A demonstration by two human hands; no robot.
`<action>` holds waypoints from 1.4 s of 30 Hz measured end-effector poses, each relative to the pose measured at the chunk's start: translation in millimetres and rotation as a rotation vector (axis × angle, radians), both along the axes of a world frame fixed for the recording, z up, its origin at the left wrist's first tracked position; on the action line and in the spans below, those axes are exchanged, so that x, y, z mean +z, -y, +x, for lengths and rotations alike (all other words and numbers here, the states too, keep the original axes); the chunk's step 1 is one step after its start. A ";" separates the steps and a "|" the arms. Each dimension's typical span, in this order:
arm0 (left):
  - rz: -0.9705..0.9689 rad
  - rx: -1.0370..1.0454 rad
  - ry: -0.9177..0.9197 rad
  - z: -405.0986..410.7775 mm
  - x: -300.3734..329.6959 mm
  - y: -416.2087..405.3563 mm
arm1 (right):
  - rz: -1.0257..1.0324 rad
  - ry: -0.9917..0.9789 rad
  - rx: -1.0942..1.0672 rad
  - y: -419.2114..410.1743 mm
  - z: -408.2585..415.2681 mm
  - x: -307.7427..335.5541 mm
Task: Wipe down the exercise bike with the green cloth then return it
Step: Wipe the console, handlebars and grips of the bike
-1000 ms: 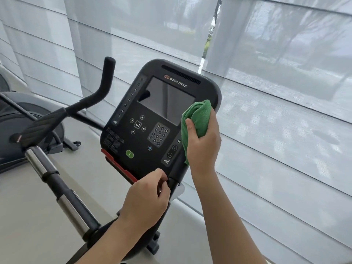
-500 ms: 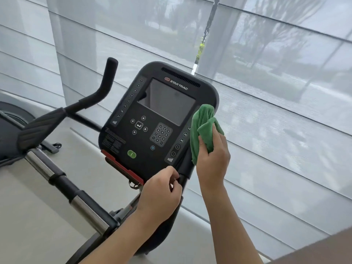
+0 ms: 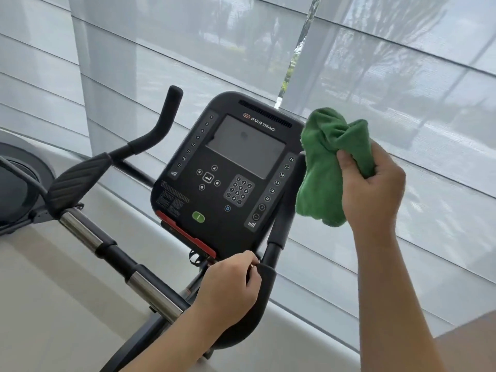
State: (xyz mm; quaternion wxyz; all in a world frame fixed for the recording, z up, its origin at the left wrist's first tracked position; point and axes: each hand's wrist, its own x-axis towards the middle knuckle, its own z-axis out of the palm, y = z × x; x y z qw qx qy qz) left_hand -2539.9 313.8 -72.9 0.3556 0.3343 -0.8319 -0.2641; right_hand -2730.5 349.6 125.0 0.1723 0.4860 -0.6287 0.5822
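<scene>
Your right hand [image 3: 371, 189] holds the green cloth [image 3: 332, 167] bunched in a fist, thumb and curled fingers pinching its upper folds while the loose end hangs down. The cloth sits just beside the right edge of the console [image 3: 228, 173] and, as far as this angle shows, clear of it. Bunching gives you a padded face to press with and keeps stray corners off the buttons.

Your left hand [image 3: 228, 284] is down at the console's lower edge, next to the right handlebar [image 3: 279, 218]. Fingers are curled in; they seem to be pinching something small near the red ledge [image 3: 185, 232], but the knuckles hide the contact, so I can't say what that grip is on. Likely reason: steadying the console so it doesn't swing under wiping pressure.

The exercise bike [image 3: 112, 253] stands close to the sheer window blinds [image 3: 402, 103], leaving little room on that side, which would explain reaching round from the front. The left handlebar [image 3: 158, 130], its ribbed armrest and the chrome sections look untouched from here. Judgement: wiping is mid-way, with the bars to do before the cloth goes back.
</scene>
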 end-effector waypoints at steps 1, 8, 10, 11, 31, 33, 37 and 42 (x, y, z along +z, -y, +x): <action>0.000 -0.001 -0.003 0.4 -0.3 0.4 | 0.079 -0.002 0.030 0.1 1.6 -1.3; 0.038 0.035 -0.028 -0.9 -1.5 1.5 | 0.467 -0.104 0.065 7.0 8.5 -96.7; 0.049 0.028 -0.028 -0.5 -1.0 1.5 | 0.615 -0.169 0.029 8.2 13.9 -124.4; 0.055 0.032 -0.031 -0.4 -0.5 1.7 | 0.660 -0.210 0.009 8.3 17.1 -133.9; -0.101 0.505 0.057 119.5 -49.5 -10.7 | 0.768 -0.657 0.573 -35.3 88.8 -170.8; -0.009 0.532 0.058 131.3 -48.7 -19.8 | 0.771 -0.698 0.577 -32.4 90.9 -173.7; 0.161 0.588 0.067 148.6 -52.7 -38.7 | 0.795 -0.821 0.514 -27.7 105.2 -178.4; 0.241 0.633 0.052 167.6 -72.1 -49.3 | 0.849 -0.923 0.369 -21.0 138.8 -183.4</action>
